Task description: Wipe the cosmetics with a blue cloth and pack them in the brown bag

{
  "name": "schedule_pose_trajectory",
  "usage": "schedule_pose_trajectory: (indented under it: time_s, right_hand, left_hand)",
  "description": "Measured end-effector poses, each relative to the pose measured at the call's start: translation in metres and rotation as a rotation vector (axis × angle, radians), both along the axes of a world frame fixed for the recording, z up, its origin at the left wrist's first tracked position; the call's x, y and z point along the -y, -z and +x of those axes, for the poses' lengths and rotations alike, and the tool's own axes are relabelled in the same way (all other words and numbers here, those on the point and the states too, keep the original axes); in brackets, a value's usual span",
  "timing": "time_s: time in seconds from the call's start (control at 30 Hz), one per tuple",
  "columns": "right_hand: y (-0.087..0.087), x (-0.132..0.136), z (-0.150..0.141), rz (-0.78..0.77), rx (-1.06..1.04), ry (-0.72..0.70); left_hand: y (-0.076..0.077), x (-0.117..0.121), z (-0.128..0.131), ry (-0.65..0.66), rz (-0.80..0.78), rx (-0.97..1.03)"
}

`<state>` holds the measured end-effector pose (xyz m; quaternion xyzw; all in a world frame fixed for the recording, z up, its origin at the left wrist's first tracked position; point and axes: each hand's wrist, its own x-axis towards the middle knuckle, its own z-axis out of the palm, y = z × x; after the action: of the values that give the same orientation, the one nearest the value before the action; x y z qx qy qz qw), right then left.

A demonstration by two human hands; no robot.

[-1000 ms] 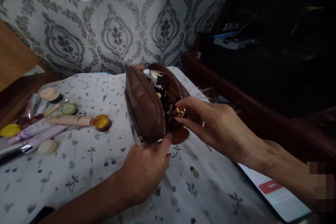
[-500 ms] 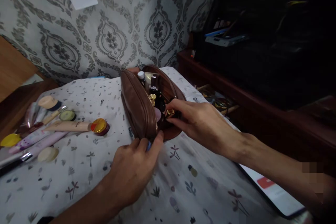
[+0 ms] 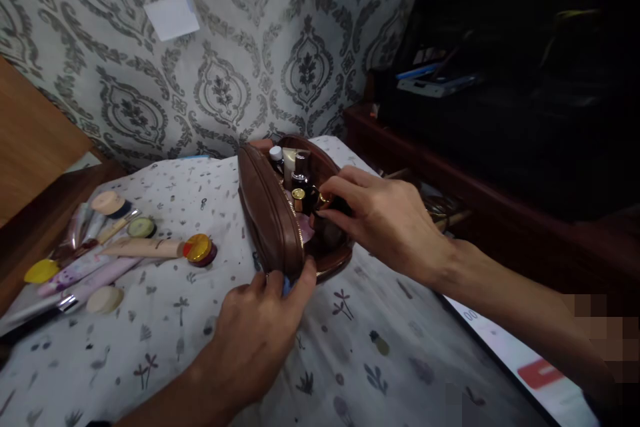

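A brown cosmetic bag (image 3: 267, 213) lies unzipped on the patterned sheet. At its near end my left hand (image 3: 263, 320) is closed on the edge, thumb and index finger by the zip; something blue shows beneath those fingers. My right hand (image 3: 385, 220) reaches over the opening from the right. Between its thumb and index finger is a small dark item with a gold part (image 3: 324, 200), mostly hidden by the fingers. Inside the bag stand a dark bottle with a silver band (image 3: 301, 170), a white-capped bottle (image 3: 276, 155), a pale tube (image 3: 289, 163) and a gold-topped item (image 3: 299, 195).
Several cosmetics lie left of the bag, among them a beige tube (image 3: 150, 248), a gold-lidded jar (image 3: 200, 250) and a brush (image 3: 65, 305). A lit phone or tablet (image 3: 500, 347) lies under my right forearm. Dark red furniture (image 3: 400, 140) borders the right side.
My right hand has lifted slightly within the bag's opening, raising the small gold-and-dark item. My left hand keeps its place on the bag. The whole view has shifted a little.
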<state>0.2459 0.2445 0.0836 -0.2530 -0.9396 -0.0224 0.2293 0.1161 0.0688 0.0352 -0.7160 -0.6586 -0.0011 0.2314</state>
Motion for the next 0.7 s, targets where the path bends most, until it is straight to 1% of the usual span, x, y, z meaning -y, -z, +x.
schedule_pose_trajectory:
  time_s: [0.17,0.3,0.4,0.57,0.7]
  right_hand:
    - [-0.009,0.000,-0.012,0.098,0.157,0.072]
    - [-0.013,0.005,-0.016,0.165,0.290,0.062]
    - [-0.012,0.008,-0.016,0.202,0.309,0.042]
    - [-0.012,0.008,-0.017,0.207,0.308,0.036]
    - [-0.013,0.009,-0.023,0.227,0.310,-0.018]
  left_hand:
    - [0.001,0.000,-0.002,0.012,-0.044,0.036]
    - [0.001,0.001,-0.001,0.000,-0.056,0.042]
    - [0.000,0.001,-0.001,0.003,-0.054,0.055]
    - [0.000,0.000,0.001,0.007,-0.055,0.088]
    - [0.000,0.000,0.001,0.011,-0.047,0.109]
